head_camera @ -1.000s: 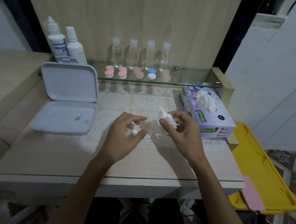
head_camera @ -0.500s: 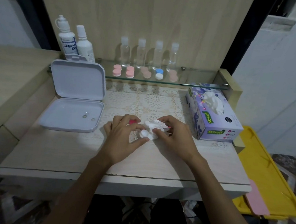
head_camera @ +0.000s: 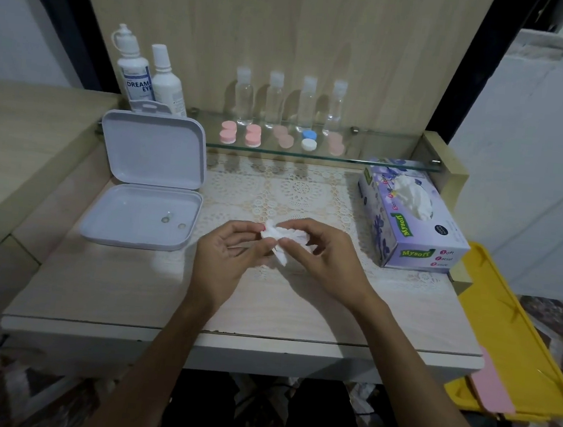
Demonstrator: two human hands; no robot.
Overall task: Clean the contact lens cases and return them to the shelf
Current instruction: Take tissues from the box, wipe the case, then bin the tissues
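Now both hands meet over the counter point(head_camera: 298, 314): the left hand point(head_camera: 225, 259) has its fingers curled round a mostly hidden lens case, only a red speck showing, while the right hand point(head_camera: 324, 255) pinches a crumpled tissue point(head_camera: 282, 239) against it. Beyond the knuckles, the glass shelf point(head_camera: 381, 161) holds 5 other cases point(head_camera: 308, 140); neither hand looks nearer.

Two bare forearms reach up from the bottom edge of the head view, with no sleeves, watch, bracelets or rings to be seen on them. The left hand point(head_camera: 225, 263) and the right hand point(head_camera: 328, 264) wear no gloves. The nails look short and plain where they show. Below the arms the lap is dark, and the clothing there is too dim to make out.
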